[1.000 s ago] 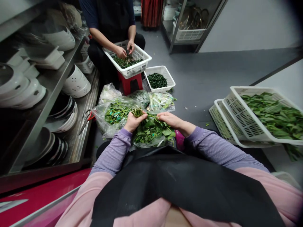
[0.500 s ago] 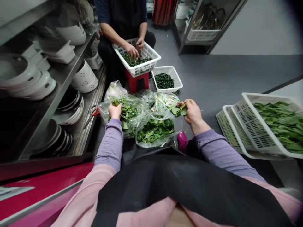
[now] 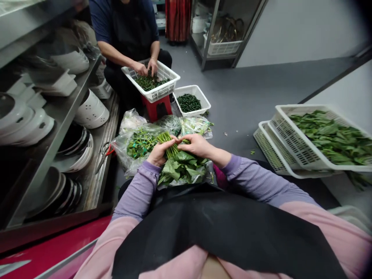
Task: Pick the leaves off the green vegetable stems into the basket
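Observation:
A bunch of leafy greens is gripped in my left hand, its cut stems pointing up and forward and its leaves hanging down toward me. My right hand is closed at the right side of the same bunch, thumb and fingers pinching at the stems, fingertips close to those of my left hand. Just beyond my left hand lies an open clear plastic bag of more green stems. The bag of leaves below my hands is mostly hidden behind the bunch.
Across from me a person picks through green chillies in a white basket on a red stool. A second chilli basket sits beside it. Stacked baskets of leaves stand right. Left, a shelf holds dishes and red-handled scissors.
My hands have come together in front of me, the right moving left and the left moving right with the greens. The view has shifted to the right.

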Action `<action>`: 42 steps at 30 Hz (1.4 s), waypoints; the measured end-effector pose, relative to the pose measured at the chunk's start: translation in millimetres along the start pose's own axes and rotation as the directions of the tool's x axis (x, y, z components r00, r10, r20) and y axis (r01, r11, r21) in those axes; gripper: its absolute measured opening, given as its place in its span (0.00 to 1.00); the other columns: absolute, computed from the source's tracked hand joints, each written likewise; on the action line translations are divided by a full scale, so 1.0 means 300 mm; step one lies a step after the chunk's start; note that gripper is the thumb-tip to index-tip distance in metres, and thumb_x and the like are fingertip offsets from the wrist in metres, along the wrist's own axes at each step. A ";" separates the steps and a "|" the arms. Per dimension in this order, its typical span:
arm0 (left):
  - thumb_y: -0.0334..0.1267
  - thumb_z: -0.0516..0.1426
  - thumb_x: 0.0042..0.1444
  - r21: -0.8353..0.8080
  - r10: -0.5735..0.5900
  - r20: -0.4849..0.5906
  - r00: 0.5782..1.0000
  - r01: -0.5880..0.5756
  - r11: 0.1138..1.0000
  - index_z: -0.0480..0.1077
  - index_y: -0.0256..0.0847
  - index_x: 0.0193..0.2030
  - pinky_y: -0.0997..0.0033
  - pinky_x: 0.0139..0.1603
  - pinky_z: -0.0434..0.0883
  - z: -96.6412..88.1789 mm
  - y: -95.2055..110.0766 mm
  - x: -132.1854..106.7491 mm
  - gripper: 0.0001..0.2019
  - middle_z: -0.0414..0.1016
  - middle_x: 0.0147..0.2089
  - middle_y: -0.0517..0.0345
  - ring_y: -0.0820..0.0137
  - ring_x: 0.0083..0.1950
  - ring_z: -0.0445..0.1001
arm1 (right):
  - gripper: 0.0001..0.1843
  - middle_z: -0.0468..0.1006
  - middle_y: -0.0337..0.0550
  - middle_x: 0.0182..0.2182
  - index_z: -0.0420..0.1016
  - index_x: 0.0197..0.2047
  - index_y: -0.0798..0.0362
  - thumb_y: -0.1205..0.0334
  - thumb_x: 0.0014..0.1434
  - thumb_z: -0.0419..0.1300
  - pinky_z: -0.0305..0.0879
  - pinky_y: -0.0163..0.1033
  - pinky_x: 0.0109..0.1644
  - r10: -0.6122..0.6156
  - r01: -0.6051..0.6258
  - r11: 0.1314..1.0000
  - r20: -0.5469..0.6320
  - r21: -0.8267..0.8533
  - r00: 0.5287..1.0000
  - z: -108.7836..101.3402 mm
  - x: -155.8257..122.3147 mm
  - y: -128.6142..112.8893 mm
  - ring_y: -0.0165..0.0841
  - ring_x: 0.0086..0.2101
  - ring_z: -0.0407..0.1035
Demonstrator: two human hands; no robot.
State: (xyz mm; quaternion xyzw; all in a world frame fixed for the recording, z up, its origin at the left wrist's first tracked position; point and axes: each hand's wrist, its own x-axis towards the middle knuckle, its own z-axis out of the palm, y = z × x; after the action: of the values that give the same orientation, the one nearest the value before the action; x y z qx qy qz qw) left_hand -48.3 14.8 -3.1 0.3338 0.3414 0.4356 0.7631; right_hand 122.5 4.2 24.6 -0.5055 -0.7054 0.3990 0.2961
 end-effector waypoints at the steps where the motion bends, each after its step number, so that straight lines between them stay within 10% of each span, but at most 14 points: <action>1: 0.37 0.64 0.38 0.003 -0.007 0.009 1.000 0.007 1.000 0.71 0.35 0.32 0.71 0.35 0.69 0.011 -0.007 -0.003 0.13 0.74 0.29 0.58 0.72 0.30 0.72 | 0.15 0.77 0.41 0.30 0.78 0.36 0.54 0.55 0.46 0.61 0.60 0.36 0.40 -0.002 0.002 1.000 0.019 -0.023 1.000 0.014 0.002 -0.003 0.32 0.33 0.68; 9: 0.38 0.62 0.41 0.266 0.084 0.067 0.994 -0.099 0.959 0.70 0.35 0.30 0.72 0.35 0.67 -0.030 0.003 0.000 0.10 0.73 0.28 0.59 0.73 0.30 0.70 | 0.15 0.62 0.32 0.15 0.73 0.28 0.57 0.52 0.46 0.61 0.50 0.31 0.23 0.231 -0.211 0.933 -0.035 0.293 0.972 0.000 -0.006 0.069 0.22 0.17 0.53; 15: 0.37 0.63 0.37 0.780 0.114 -0.030 0.993 -0.048 0.624 0.72 0.34 0.28 0.73 0.31 0.64 -0.081 0.017 0.019 0.10 0.70 0.22 0.60 0.73 0.26 0.66 | 0.16 0.69 0.35 0.20 0.70 0.28 0.57 0.51 0.44 0.64 0.56 0.30 0.23 0.287 -0.312 0.714 0.145 0.626 0.947 -0.095 -0.008 0.106 0.23 0.19 0.60; 19: 0.43 0.60 0.45 0.582 0.110 0.094 0.990 -0.144 0.801 0.72 0.33 0.40 0.73 0.32 0.64 -0.038 0.015 0.007 0.17 0.69 0.24 0.60 0.74 0.26 0.67 | 0.16 0.71 0.38 0.21 0.72 0.27 0.60 0.54 0.44 0.65 0.54 0.29 0.22 0.265 -0.459 0.731 0.410 0.505 0.873 -0.075 -0.024 0.094 0.21 0.19 0.59; 26: 0.41 0.63 0.42 0.436 0.169 0.112 0.979 -0.201 0.877 0.70 0.34 0.25 0.73 0.31 0.64 -0.010 0.004 0.008 0.11 0.70 0.23 0.59 0.74 0.25 0.67 | 0.15 0.69 0.36 0.18 0.73 0.29 0.60 0.55 0.44 0.64 0.49 0.28 0.17 0.225 -0.545 0.684 0.571 0.484 0.789 -0.013 -0.048 0.083 0.19 0.15 0.55; 35: 0.40 0.63 0.41 0.360 0.185 0.033 0.982 -0.184 0.915 0.70 0.35 0.25 0.72 0.31 0.65 -0.031 0.017 0.008 0.10 0.69 0.22 0.60 0.74 0.24 0.66 | 0.11 0.70 0.38 0.17 0.72 0.26 0.59 0.58 0.43 0.62 0.53 0.31 0.18 0.240 -0.553 0.641 0.546 0.532 0.803 -0.007 -0.082 0.123 0.22 0.15 0.56; 42: 0.41 0.62 0.44 0.476 0.360 0.017 0.933 -0.324 0.818 0.69 0.35 0.25 0.72 0.33 0.65 -0.021 0.000 0.000 0.10 0.69 0.22 0.60 0.74 0.26 0.67 | 0.08 0.68 0.35 0.14 0.67 0.22 0.56 0.60 0.45 0.57 0.50 0.30 0.18 0.409 -0.458 0.773 0.207 0.439 0.889 0.016 -0.070 0.153 0.22 0.14 0.55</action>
State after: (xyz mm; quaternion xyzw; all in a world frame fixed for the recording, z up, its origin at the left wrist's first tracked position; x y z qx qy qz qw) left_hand -53.4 16.3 -6.6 0.5484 0.3994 0.4814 0.5550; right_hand 147.2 -9.3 -17.8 -0.5453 -0.4635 0.6419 0.2753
